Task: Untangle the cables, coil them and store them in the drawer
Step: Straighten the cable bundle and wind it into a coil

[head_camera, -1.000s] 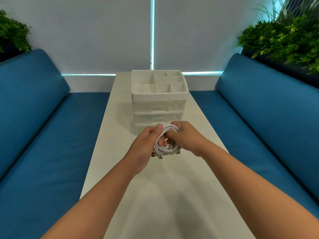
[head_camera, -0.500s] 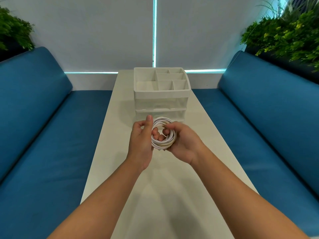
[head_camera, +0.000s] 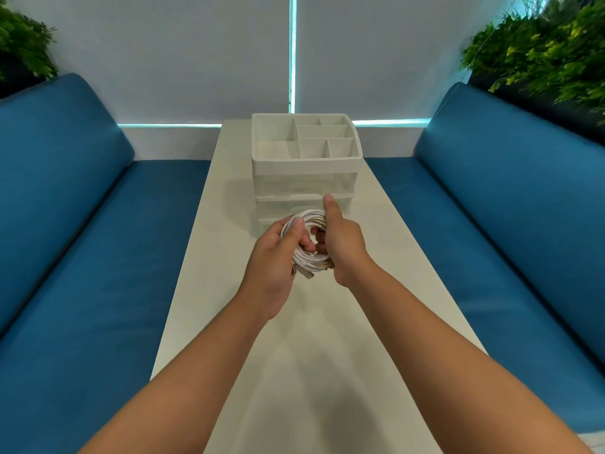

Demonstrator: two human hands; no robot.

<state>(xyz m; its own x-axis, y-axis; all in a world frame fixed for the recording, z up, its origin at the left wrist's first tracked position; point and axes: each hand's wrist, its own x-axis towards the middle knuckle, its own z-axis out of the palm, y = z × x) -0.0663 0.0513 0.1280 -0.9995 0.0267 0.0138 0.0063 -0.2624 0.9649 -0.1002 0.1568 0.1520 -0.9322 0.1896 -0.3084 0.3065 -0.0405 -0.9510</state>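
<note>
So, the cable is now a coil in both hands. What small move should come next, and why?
Probably free the right hand and reach for a drawer front of the organizer. The white cable coil looks fully wound, and the left hand already grips it with thumb across the loops. Both drawers appear closed, so one must open before the coil can go in.

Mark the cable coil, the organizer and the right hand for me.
cable coil point(head_camera: 302, 257), head view, lower left arc of the white loops.
organizer point(head_camera: 306, 165), head view, front rim of the top tray.
right hand point(head_camera: 343, 244), head view, back of the hand.
</note>
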